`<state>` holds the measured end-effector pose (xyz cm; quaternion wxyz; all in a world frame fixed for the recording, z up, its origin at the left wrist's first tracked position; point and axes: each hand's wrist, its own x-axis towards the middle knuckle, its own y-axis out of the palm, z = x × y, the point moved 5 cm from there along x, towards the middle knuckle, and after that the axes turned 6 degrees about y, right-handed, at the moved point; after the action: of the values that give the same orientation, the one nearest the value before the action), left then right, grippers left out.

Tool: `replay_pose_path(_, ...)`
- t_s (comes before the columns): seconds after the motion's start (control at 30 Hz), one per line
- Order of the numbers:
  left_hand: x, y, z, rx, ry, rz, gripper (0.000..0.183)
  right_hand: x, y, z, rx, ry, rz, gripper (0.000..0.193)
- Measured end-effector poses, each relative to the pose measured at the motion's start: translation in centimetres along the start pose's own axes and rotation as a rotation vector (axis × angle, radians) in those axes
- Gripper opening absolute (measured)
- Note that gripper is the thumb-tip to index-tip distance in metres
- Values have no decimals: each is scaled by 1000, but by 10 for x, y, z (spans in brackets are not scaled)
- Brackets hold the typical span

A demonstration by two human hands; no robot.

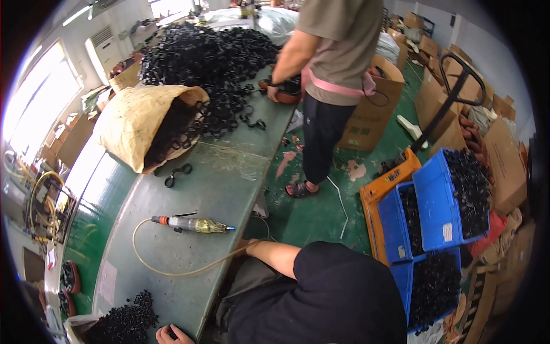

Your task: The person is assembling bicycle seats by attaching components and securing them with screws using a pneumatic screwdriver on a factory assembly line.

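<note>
Only part of my left hand (172, 335) shows at the lower edge, fingers curled on the green table (229, 183). It lies beside a heap of small black parts (123, 322); whether it holds one is unclear. My right hand is not visible. A black-shirted torso (338, 298) fills the lower middle, and its bare forearm (269, 252) reaches the table edge with the hand hidden. An air tool with a clear yellowish body (192, 224) lies on the table, its hose (172, 270) looping toward the forearm.
A tan sack (134, 120) spills black ring clips, with a big heap (206, 54) behind and loose clips (177, 172) nearby. Another person in a grey shirt (338, 46) stands at the far table end. Blue crates of black parts (441, 206), cardboard boxes and a hand truck crowd the right.
</note>
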<state>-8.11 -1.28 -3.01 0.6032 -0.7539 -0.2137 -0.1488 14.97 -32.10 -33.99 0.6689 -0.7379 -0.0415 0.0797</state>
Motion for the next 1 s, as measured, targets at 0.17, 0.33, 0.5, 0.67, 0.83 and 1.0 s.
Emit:
replay_pose_path(0.17, -3, -6, -4, -44, -44, -34, 31, -66, -137, -65, 377, -176, 267, 36)
replay_pose_path(0.33, 9, -4, -6, -99, -136, -26, 32, -84, -114, -92, 210, -193, 464, 36)
replay_pose_path(0.5, 4, 31, 82, 52, -133, 0, 17, -103, -210, -191, 171, 262, 62, 51)
replay_pose_path(0.67, 31, 39, 89, 12, -120, 51, 16, -102, -295, -202, 326, 449, -291, 62)
replay_pose_path(0.83, 39, 30, 77, -97, -236, 55, 19, -83, -339, -130, 660, -127, -535, 26)
replay_pose_path(1.0, 42, 21, 76, -87, -212, 102, 11, -22, -362, -65, 452, -198, -430, 59)
